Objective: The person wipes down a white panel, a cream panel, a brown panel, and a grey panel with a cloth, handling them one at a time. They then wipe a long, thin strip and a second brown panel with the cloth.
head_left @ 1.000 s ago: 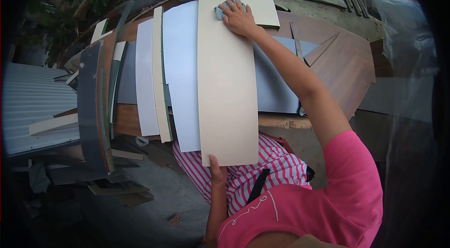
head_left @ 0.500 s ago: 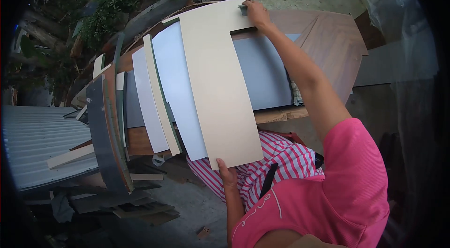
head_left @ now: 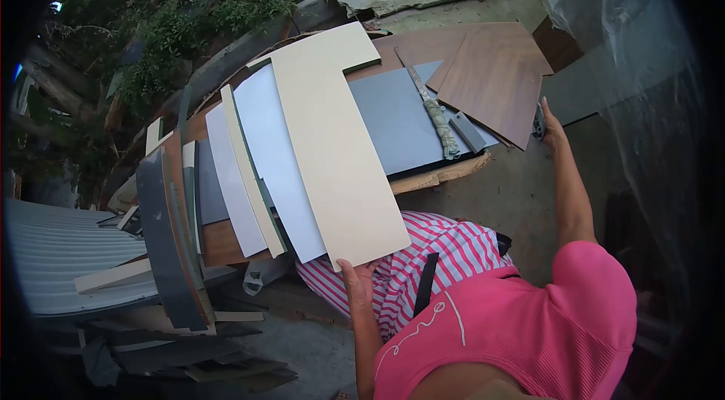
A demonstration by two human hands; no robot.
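A cream L-shaped panel (head_left: 332,143) lies across the stack of boards, its near end over my lap. At that end's left corner my left hand (head_left: 359,283) grips the edge, thumb up along the side. My right hand (head_left: 555,128) is out to the right, beyond the brown wood-grain board (head_left: 491,75), closed around a small dark grey object (head_left: 538,125) whose kind I cannot make out. On the grey panel (head_left: 385,109) rest a long thin blade with a cloth-wrapped handle (head_left: 438,124) and a short dark grey bar (head_left: 467,132).
White strips (head_left: 268,151) and a dark curved panel (head_left: 168,234) lie to the left. Corrugated sheet (head_left: 68,249) and scrap boards (head_left: 204,358) are below them. Clear plastic sheeting (head_left: 634,30) hangs at right. Plants (head_left: 196,30) grow behind.
My right hand has moved from the cream panel's far end out to the right, with the small grey object. The wrapped handle and bar now show. My left hand stays at the near corner.
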